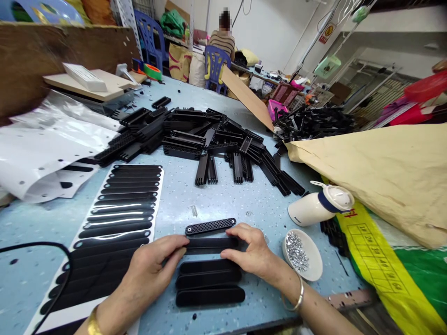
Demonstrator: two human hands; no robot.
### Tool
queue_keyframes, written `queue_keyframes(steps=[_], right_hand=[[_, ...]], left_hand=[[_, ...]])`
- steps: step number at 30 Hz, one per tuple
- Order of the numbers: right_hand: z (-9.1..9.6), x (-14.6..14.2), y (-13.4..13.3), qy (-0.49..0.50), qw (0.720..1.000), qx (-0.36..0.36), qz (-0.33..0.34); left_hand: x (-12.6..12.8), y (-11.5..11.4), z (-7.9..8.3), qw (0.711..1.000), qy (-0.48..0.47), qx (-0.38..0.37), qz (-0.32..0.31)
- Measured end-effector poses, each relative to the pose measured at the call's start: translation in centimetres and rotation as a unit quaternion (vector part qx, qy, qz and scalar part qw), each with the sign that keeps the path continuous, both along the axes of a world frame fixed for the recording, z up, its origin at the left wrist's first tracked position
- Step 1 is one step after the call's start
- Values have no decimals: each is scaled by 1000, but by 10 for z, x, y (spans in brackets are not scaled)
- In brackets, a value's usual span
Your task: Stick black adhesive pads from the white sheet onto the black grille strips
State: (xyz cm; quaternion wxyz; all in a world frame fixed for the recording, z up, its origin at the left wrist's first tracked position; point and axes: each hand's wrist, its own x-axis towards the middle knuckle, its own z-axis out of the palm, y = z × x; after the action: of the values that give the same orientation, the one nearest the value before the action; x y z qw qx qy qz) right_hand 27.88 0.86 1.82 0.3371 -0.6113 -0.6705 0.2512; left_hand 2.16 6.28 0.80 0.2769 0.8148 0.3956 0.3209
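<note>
A slim black bar with rounded ends (211, 244) lies crosswise in front of me. My left hand (153, 265) pinches its left end between thumb and fingers. Its right end sits between the thumb and fingers of my right hand (253, 251). Just beyond it is a black bar with a crosshatched face (211, 226) and a small bright spot at each end. Nearer to me, several smooth black bars (209, 296) lie side by side. Left of them, a white sheet (158, 186) carries rows of black rounded strips (131, 188), partly hidden by my left forearm.
A large heap of black bars (185, 125) spreads across the blue table (174, 195). At right stand a white bowl (315, 260) of small silver parts and a white bottle (310, 208). A black cable (38, 244) crosses the left side. A person (223, 39) sits far back.
</note>
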Motion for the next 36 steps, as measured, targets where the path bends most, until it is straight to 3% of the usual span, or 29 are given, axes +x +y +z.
queue_keyframes(steps=[7, 13, 25, 36], right_hand=[[-4, 13, 1, 55, 996, -62, -22], [-8, 16, 4, 71, 996, -54, -14], [-11, 14, 9, 159, 983, -82, -38], [-7, 13, 15, 173, 977, -120, -37]], left_hand=[[-2, 1, -5, 1000, -10, -2, -2], [-4, 2, -13, 1000, -4, 1, 3], [-1, 5, -10, 998, -21, 51, -6], [0, 5, -8, 998, -23, 59, -7]])
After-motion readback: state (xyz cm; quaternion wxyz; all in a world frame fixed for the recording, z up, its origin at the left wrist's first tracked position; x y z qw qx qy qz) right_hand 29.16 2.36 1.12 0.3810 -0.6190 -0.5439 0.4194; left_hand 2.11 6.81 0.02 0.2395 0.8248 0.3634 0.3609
